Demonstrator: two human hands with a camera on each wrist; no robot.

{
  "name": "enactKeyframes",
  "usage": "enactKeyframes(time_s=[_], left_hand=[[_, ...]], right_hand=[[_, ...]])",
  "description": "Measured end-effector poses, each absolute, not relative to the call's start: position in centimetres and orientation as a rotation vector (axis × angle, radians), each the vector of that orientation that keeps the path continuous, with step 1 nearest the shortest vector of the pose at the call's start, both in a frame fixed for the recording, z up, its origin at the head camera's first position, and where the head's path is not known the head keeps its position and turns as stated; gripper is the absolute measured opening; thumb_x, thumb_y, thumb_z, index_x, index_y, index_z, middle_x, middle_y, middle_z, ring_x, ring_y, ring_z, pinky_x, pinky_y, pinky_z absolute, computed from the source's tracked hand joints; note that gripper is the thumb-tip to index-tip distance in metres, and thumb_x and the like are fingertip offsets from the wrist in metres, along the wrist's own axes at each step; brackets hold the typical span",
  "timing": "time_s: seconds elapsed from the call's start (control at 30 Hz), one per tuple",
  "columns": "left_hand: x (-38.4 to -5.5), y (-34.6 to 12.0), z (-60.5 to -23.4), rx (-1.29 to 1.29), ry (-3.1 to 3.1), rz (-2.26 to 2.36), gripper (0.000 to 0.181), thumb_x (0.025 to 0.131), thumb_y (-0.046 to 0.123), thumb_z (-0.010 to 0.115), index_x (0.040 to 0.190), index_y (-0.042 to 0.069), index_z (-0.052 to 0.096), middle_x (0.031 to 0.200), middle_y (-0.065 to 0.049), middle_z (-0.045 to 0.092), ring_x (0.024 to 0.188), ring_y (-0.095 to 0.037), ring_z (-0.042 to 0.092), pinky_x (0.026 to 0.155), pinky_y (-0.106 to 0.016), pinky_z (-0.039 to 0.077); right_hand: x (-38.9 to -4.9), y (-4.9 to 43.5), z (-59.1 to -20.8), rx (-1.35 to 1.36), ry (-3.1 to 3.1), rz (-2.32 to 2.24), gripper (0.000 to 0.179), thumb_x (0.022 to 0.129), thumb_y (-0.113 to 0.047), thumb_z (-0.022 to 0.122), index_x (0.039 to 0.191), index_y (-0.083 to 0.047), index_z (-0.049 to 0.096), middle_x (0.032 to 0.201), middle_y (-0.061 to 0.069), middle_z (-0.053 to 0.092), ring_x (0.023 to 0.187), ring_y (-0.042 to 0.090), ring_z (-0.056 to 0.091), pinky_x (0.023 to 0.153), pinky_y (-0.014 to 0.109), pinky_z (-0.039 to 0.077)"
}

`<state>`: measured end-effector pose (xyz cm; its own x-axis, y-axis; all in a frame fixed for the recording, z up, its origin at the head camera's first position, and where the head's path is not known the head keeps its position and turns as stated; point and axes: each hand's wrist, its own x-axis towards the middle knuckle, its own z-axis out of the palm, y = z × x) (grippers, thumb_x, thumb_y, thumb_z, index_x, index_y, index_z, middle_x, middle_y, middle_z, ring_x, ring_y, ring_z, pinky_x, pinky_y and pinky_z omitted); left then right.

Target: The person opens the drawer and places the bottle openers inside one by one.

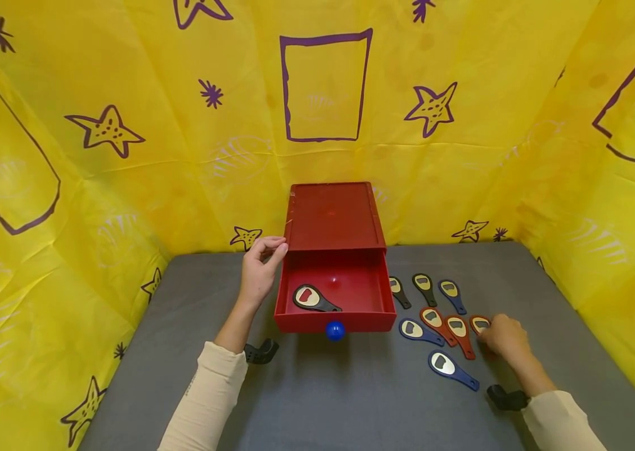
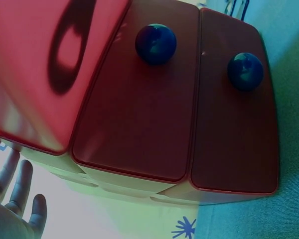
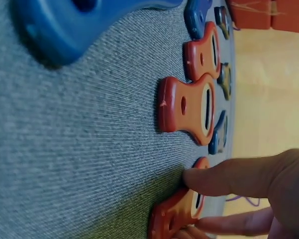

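red bottle opener (image 1: 480,323) on right side of grey tbl (image 1: 351,394), just beside other openers (image 1: 459,333); right hand (image 1: 508,339) has thumb + fingers pinched on it. left hand (image 1: 259,270) at left edge of red drawer unit (image 1: 331,216), fingers fairly straight, slightly apart. blk opener (image 1: 319,303) in pulled-out drawer (image 1: 303,323) w/ blue knob (image 1: 335,331).

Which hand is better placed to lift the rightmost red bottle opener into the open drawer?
The right hand, I'd say: its fingers straddle that red opener. The left hand is across the open drawer, by the red box's left edge.
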<state>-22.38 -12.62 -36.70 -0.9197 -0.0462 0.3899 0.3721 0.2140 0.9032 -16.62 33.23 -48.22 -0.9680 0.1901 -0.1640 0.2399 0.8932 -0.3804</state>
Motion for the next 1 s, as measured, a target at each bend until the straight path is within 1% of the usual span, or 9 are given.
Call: enactKeyframes(time_s=[0.2, 0.33, 0.43, 0.53, 0.63, 0.7, 0.77, 0.9, 1.0], left_hand=[[-22.6, -12.7, -37.0, -0.309, -2.141, -1.763, 0.022, 0.092, 0.003, 0.063, 0.107, -0.013, 0.063, 0.117, -0.028, 0.060, 0.093, 0.000, 0.054, 0.086, -0.016, 0.046], [-22.5, -12.7, -37.0, -0.314, -2.142, -1.756, 0.022, 0.093, 0.004, 0.063, 0.107, -0.013, 0.063, 0.117, -0.028, 0.060, 0.094, 0.000, 0.054, 0.086, -0.017, 0.047], [-22.6, -12.8, -37.0, -0.323, -2.150, -1.752, 0.023, 0.093, 0.005, 0.063, 0.108, -0.013, 0.063, 0.118, -0.028, 0.060, 0.095, -0.001, 0.054, 0.087, -0.018, 0.047], [-22.6, -12.8, -37.1, -0.326, -2.158, -1.758, 0.024, 0.093, 0.007, 0.063, 0.109, -0.012, 0.063, 0.119, -0.027, 0.060, 0.096, -0.002, 0.054, 0.088, -0.018, 0.046], [-22.7, -12.8, -37.1, -0.327, -2.161, -1.765, 0.024, 0.093, 0.007, 0.063, 0.109, -0.011, 0.064, 0.120, -0.027, 0.060, 0.096, -0.001, 0.055, 0.087, -0.017, 0.046], [-22.7, -12.8, -37.1, -0.326, -2.159, -1.766, 0.024, 0.093, 0.007, 0.063, 0.108, -0.012, 0.064, 0.119, -0.026, 0.060, 0.095, 0.000, 0.055, 0.087, -0.016, 0.046], [-22.7, -12.8, -37.1, -0.328, -2.156, -1.763, 0.024, 0.093, 0.007, 0.063, 0.108, -0.012, 0.064, 0.119, -0.027, 0.060, 0.095, 0.000, 0.055, 0.086, -0.016, 0.046], [-22.7, -12.8, -37.1, -0.326, -2.153, -1.762, 0.024, 0.093, 0.006, 0.063, 0.109, -0.012, 0.064, 0.119, -0.027, 0.060, 0.095, 0.000, 0.055, 0.086, -0.015, 0.047], [-22.7, -12.9, -37.1, -0.320, -2.158, -1.762, 0.024, 0.093, 0.007, 0.063, 0.109, -0.012, 0.064, 0.119, -0.027, 0.060, 0.096, 0.000, 0.055, 0.088, -0.018, 0.046]], right_hand=[[-16.2, 33.3, -48.4, 0.344, 2.956, -0.602, 0.020, 0.070, -0.013, 0.064, 0.062, 0.002, 0.053, 0.072, 0.027, 0.059, 0.072, 0.047, 0.057, 0.069, 0.059, 0.044], [-15.9, 33.3, -48.5, 0.351, 2.978, -0.617, 0.024, 0.070, -0.013, 0.063, 0.056, -0.006, 0.045, 0.065, 0.018, 0.054, 0.066, 0.040, 0.055, 0.065, 0.055, 0.043], [-15.7, 33.4, -48.6, 0.380, 2.996, -0.652, 0.029, 0.071, -0.015, 0.067, 0.056, -0.007, 0.044, 0.063, 0.015, 0.051, 0.065, 0.038, 0.054, 0.062, 0.051, 0.042], [-15.5, 33.7, -48.8, 0.415, 3.004, -0.701, 0.027, 0.072, -0.018, 0.071, 0.065, 0.001, 0.054, 0.069, 0.022, 0.056, 0.068, 0.042, 0.056, 0.061, 0.050, 0.042], [-15.5, 34.1, -49.1, 0.456, 2.996, -0.751, 0.034, 0.073, -0.021, 0.074, 0.082, 0.010, 0.064, 0.084, 0.032, 0.063, 0.075, 0.047, 0.058, 0.062, 0.052, 0.045], [-15.5, 34.4, -49.2, 0.474, 2.988, -0.772, 0.041, 0.073, -0.022, 0.074, 0.093, 0.013, 0.065, 0.093, 0.035, 0.064, 0.079, 0.050, 0.058, 0.065, 0.053, 0.047], [-15.5, 34.6, -49.2, 0.484, 2.989, -0.793, 0.045, 0.074, -0.022, 0.074, 0.100, 0.014, 0.065, 0.101, 0.037, 0.064, 0.084, 0.054, 0.058, 0.070, 0.056, 0.048], [-15.7, 34.9, -49.0, 0.483, 2.993, -0.825, 0.046, 0.076, -0.022, 0.073, 0.103, 0.015, 0.065, 0.104, 0.037, 0.064, 0.089, 0.056, 0.057, 0.074, 0.056, 0.048], [-15.8, 34.8, -48.8, 0.491, 2.995, -0.851, 0.045, 0.078, -0.022, 0.073, 0.102, 0.015, 0.066, 0.100, 0.035, 0.066, 0.086, 0.052, 0.058, 0.070, 0.049, 0.049]])
